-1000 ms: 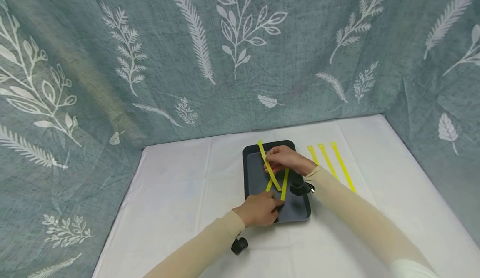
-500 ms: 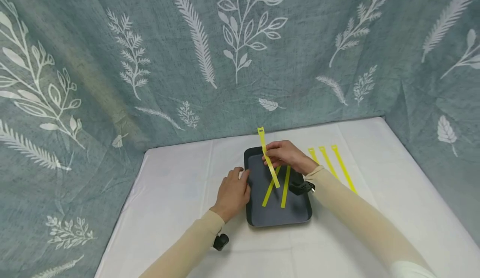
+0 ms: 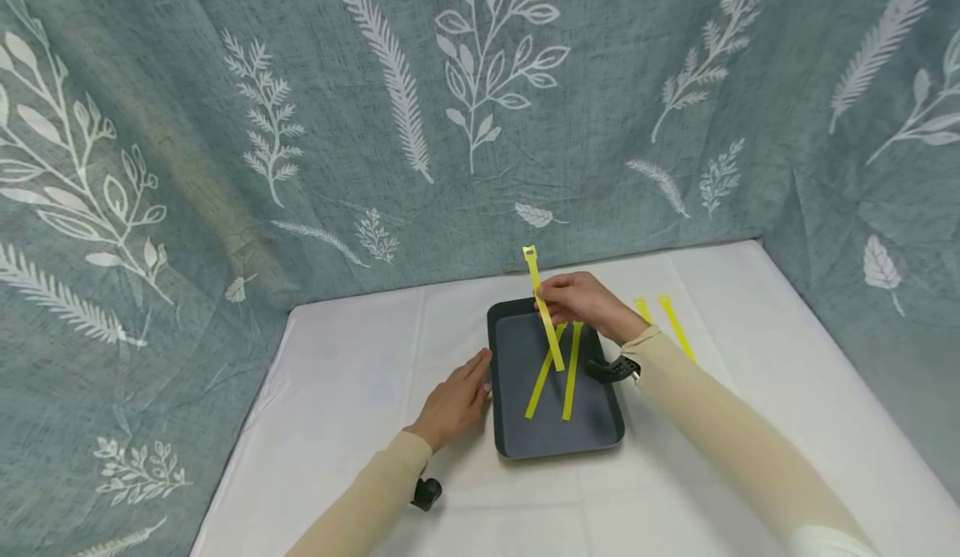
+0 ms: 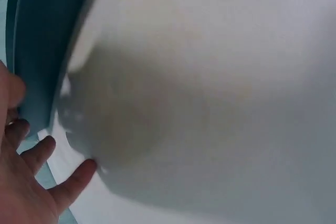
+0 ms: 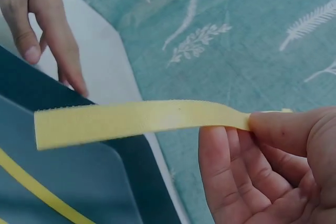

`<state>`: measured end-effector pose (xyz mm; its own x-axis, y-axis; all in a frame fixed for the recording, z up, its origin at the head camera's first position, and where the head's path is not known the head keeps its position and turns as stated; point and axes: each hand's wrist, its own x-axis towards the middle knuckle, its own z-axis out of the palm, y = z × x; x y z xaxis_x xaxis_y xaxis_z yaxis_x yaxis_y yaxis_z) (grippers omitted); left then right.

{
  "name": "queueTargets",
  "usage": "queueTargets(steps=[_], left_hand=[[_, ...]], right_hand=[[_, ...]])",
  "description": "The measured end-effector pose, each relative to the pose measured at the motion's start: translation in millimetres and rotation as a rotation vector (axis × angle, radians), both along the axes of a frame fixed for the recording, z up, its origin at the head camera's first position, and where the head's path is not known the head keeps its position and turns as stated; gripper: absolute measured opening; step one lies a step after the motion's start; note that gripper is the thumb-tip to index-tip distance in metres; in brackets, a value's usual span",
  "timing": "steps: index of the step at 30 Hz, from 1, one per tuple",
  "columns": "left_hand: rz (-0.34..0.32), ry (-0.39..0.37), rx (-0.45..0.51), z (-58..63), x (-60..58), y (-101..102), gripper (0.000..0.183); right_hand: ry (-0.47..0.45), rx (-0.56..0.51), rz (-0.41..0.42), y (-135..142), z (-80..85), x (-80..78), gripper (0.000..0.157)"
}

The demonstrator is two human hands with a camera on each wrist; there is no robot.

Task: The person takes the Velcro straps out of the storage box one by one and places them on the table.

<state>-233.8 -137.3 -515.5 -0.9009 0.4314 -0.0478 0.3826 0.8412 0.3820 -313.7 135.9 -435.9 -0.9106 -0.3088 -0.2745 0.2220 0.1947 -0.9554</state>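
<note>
- Now, on the far left, the left hand (image 3: 453, 403) lies with its fingers relaxed and apart, nothing in its grip, at the tray's near-left wall; a second ago it was reaching in among the straps. That leaves the handling to the other side.
- Next comes the dark tray (image 3: 513, 436), flat on the white tabletop (image 3: 375, 373).
- Inside it lie a slanting yellow strap (image 3: 540, 390) and a straighter yellow strap (image 3: 572, 382), more fully exposed since the left hand came out.
- Above these, the held strap (image 3: 552, 337) hangs over the tray, its slotted end now higher, past the far rim, so it looks clear of the other two.
- The right hand (image 3: 585, 300) has its grip clamped on that strap, thumb against fingers.
- Farthest right, two loose straps (image 3: 677, 328) show on the tabletop, partly behind the arm; a third, visible earlier, is out of sight, probably covered by the hand.
</note>
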Motion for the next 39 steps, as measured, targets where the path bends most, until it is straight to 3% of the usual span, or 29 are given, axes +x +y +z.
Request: queueTargets(steps=[8,22,28,39], left_hand=[[0.018,-0.103,0.049,-6.1,1.7,-6.4,0.058],[0.048,-0.029,0.049,-13.7,2.9,-6.4,0.054],[0.068,-0.032,0.067,-16.2,3.1,-6.6,0.054],[0.057,-0.069,0.049,-9.8,3.0,-2.8,0.055]], right_hand=[[0.026,0.017,-0.005,15.0,8.0,-2.7,0.042],[0.05,0.065,-0.084,59.9,29.0,-8.7,0.043],[0.044,0.112,-0.109,86.9,25.6,-5.4,0.047],[0.017,0.255,-0.177,146.7,13.8,8.5,0.056]])
